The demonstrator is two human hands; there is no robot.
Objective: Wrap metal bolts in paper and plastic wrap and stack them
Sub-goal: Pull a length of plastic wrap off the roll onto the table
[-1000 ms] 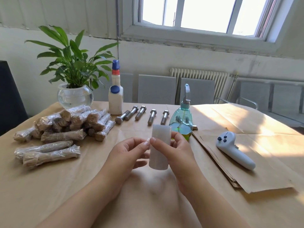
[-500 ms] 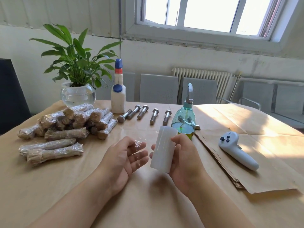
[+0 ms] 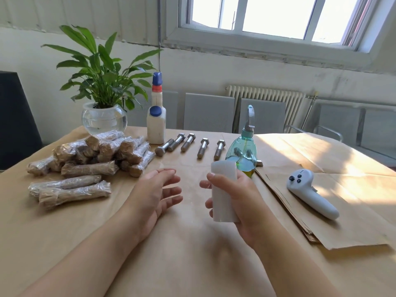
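Indoors: paper-covered table (image 3: 192,264) under window (image 3: 276,16); radiator (image 3: 265,97) behind.

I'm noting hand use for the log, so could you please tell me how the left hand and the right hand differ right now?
The right hand grips the upright wrap roll; the left hand holds nothing. The right hand's fingers curl round the roll, while the left hand's fingers are spread and relaxed, palm turned toward the roll. The right hand is in front of the spray bottle; the left is nearer the wrapped bolts. Both hover over the paper-covered table.
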